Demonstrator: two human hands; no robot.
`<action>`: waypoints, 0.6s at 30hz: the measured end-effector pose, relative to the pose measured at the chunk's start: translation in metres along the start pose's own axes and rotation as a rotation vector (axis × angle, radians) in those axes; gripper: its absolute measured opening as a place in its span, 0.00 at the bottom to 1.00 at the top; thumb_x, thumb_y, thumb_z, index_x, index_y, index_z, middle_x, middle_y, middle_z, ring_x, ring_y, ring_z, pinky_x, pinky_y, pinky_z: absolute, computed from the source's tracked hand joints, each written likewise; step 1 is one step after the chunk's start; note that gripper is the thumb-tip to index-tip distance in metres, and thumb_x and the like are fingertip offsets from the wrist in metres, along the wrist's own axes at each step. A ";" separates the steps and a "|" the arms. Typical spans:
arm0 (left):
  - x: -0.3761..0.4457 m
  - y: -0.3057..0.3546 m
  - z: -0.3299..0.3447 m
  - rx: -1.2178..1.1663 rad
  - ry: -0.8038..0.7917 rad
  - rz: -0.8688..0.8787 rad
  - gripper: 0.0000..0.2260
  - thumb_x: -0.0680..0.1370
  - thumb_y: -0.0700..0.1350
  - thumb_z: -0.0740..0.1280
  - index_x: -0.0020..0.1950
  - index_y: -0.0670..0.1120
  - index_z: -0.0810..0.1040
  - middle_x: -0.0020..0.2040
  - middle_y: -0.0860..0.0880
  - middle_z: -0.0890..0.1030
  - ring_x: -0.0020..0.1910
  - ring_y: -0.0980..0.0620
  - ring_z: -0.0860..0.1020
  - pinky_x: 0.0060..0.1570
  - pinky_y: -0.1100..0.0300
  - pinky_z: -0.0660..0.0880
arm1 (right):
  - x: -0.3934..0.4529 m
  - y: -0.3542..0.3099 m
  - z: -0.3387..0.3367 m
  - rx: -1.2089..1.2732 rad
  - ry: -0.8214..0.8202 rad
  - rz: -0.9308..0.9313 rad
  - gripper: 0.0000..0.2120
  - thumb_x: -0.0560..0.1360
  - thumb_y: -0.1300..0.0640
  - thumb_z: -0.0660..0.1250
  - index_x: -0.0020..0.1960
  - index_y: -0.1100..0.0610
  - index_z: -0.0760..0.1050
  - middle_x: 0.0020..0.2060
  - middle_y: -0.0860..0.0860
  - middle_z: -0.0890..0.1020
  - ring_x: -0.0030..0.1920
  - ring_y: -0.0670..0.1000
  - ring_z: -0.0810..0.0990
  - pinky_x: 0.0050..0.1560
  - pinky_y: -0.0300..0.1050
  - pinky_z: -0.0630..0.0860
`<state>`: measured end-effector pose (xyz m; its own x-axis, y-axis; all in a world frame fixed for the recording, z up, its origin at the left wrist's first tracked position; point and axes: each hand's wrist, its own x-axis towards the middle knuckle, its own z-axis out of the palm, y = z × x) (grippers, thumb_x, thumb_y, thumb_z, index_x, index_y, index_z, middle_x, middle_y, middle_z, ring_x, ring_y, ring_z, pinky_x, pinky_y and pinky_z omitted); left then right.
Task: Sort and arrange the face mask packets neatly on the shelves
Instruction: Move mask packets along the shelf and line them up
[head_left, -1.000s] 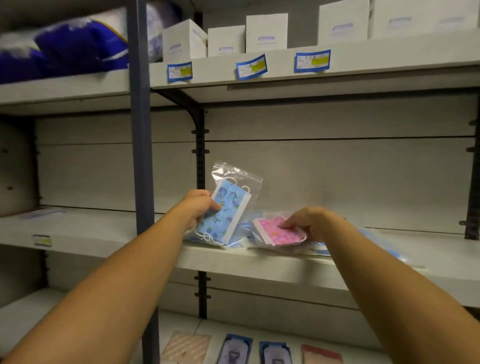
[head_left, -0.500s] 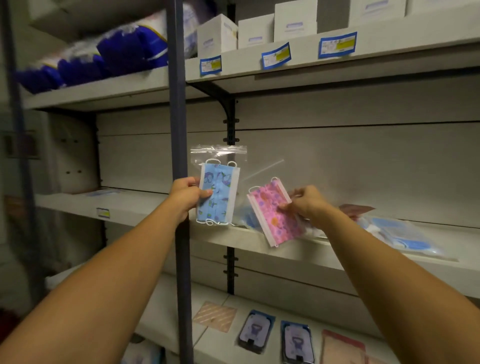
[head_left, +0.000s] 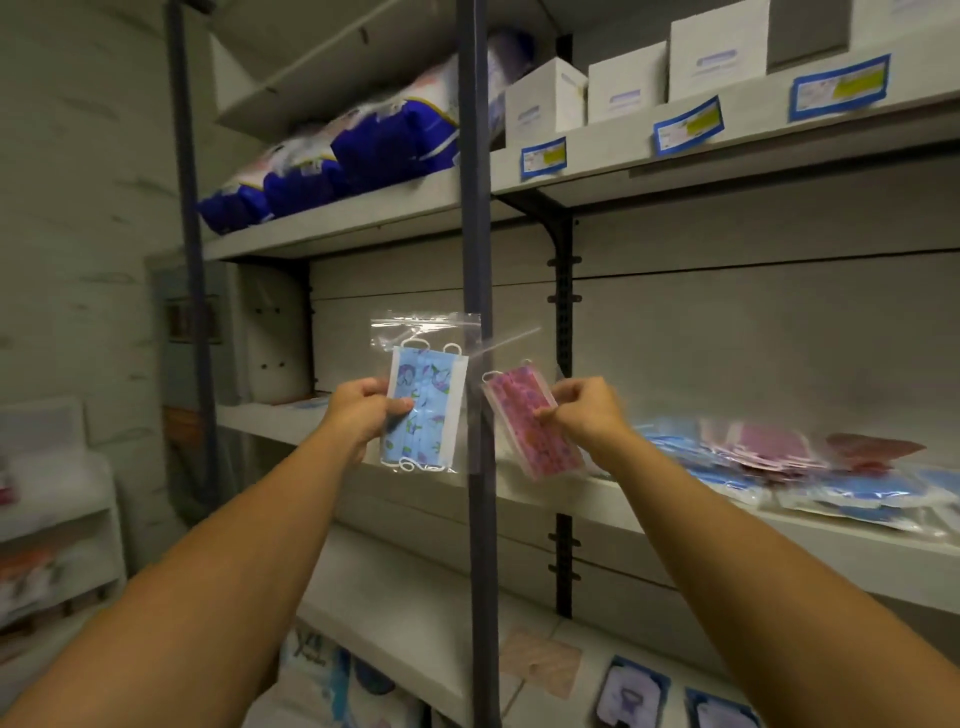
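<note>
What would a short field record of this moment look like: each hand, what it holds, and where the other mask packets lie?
left hand: left hand grips the clear plastic packet with a blue patterned face mask, held upright
right hand: right hand pinches the clear plastic packet with a pink patterned face mask, tilted
both packets: in the air, in front of the middle shelf
unsorted pile: loose heap of blue and pink mask packets on the middle shelf, to the right
upper shelf: white cardboard boxes

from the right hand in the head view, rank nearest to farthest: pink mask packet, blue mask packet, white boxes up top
1. pink mask packet: pinched in the right hand.
2. blue mask packet: just left, held by the left hand.
3. white boxes: top shelf, far above.
</note>
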<state>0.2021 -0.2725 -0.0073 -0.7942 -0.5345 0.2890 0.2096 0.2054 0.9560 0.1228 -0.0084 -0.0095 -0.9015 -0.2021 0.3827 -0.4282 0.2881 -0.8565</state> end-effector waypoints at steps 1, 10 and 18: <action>0.004 -0.003 -0.013 0.005 0.011 -0.013 0.13 0.74 0.34 0.74 0.58 0.38 0.80 0.53 0.42 0.84 0.51 0.42 0.84 0.51 0.45 0.82 | 0.003 -0.003 0.014 0.013 -0.004 -0.002 0.06 0.73 0.59 0.76 0.48 0.53 0.81 0.47 0.51 0.84 0.50 0.52 0.83 0.53 0.55 0.83; 0.039 -0.022 -0.121 0.027 0.057 0.009 0.11 0.74 0.35 0.75 0.55 0.40 0.81 0.51 0.43 0.86 0.48 0.43 0.85 0.48 0.46 0.83 | 0.014 -0.040 0.132 0.160 -0.069 -0.001 0.15 0.75 0.60 0.75 0.60 0.54 0.79 0.51 0.49 0.82 0.48 0.49 0.81 0.44 0.46 0.81; 0.058 -0.055 -0.213 0.065 0.132 0.026 0.09 0.72 0.35 0.77 0.49 0.41 0.82 0.47 0.43 0.86 0.44 0.45 0.86 0.46 0.47 0.83 | 0.029 -0.065 0.220 0.262 -0.095 0.046 0.25 0.75 0.64 0.73 0.70 0.62 0.73 0.61 0.55 0.80 0.50 0.50 0.78 0.43 0.41 0.76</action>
<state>0.2660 -0.4891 -0.0318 -0.7063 -0.6303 0.3223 0.1887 0.2712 0.9439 0.1381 -0.2394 -0.0184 -0.9044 -0.2849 0.3176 -0.3449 0.0500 -0.9373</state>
